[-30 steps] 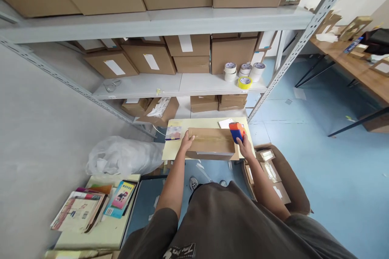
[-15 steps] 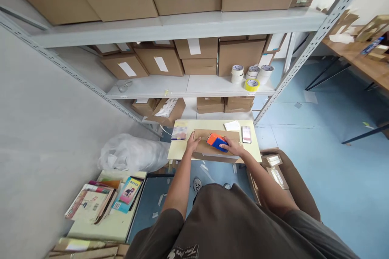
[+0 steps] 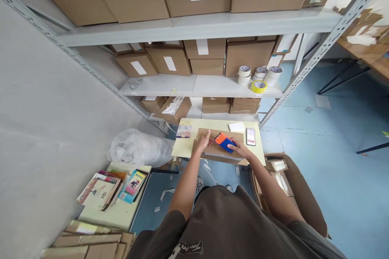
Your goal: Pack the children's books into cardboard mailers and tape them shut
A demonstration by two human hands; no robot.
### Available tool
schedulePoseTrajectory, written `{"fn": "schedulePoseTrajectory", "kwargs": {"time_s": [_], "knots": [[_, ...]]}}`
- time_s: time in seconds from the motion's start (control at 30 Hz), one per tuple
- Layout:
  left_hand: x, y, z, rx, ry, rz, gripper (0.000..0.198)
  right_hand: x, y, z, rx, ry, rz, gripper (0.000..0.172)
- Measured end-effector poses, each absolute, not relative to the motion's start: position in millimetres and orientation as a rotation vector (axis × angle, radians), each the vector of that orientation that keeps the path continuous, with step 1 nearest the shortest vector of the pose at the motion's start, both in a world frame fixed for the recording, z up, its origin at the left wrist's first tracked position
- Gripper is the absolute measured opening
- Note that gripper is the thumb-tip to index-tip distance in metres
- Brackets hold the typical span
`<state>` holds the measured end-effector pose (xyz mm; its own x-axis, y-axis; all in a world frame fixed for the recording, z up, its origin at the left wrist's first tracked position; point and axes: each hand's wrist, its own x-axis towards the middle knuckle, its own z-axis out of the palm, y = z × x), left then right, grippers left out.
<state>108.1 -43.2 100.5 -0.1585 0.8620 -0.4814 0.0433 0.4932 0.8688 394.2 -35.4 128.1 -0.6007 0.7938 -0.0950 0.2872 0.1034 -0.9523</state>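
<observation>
In the head view, I see the right hand [image 3: 239, 148] gripping an orange-and-blue blocky tool [image 3: 225, 142] over a rectangular brown cardboard box [image 3: 216, 150] on the pale-yellow table [image 3: 182, 148]; the left hand [image 3: 203, 142], thumb raised, is half-open nearby.

The handheld tool [image 3: 225, 143] is orange and blue, the box [image 3: 214, 149] under it brown, the table [image 3: 182, 150] pale yellow, the floor [image 3: 343, 178] light blue, and one tape roll [image 3: 258, 86] (beside white rolls [image 3: 244, 79] on the far right) bright yellow.
</observation>
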Motion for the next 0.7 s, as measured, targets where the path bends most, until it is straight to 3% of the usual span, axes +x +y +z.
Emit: {"fn": "schedulePoseTrajectory", "kwargs": {"time_s": [0.13, 0.37, 0.7], "knots": [[118.6, -34.8, 106.5, 0.542, 1.347, 0.788, 0.085, 396.5, -38.6, 133.3, -1.018, -1.902, 1.534, 0.054], [119.4, -36.2, 120.2, 0.494, 1.216, 1.143, 0.051, 395.8, -41.7, 140.9, -0.961, -1.902, 1.542, 0.054], [105.8, -44.3, 143.1, 0.852, 1.510, 1.447, 0.051, 388.9, -37.5, 145.1, -1.023, -2.004, 1.434, 0.049]]}}
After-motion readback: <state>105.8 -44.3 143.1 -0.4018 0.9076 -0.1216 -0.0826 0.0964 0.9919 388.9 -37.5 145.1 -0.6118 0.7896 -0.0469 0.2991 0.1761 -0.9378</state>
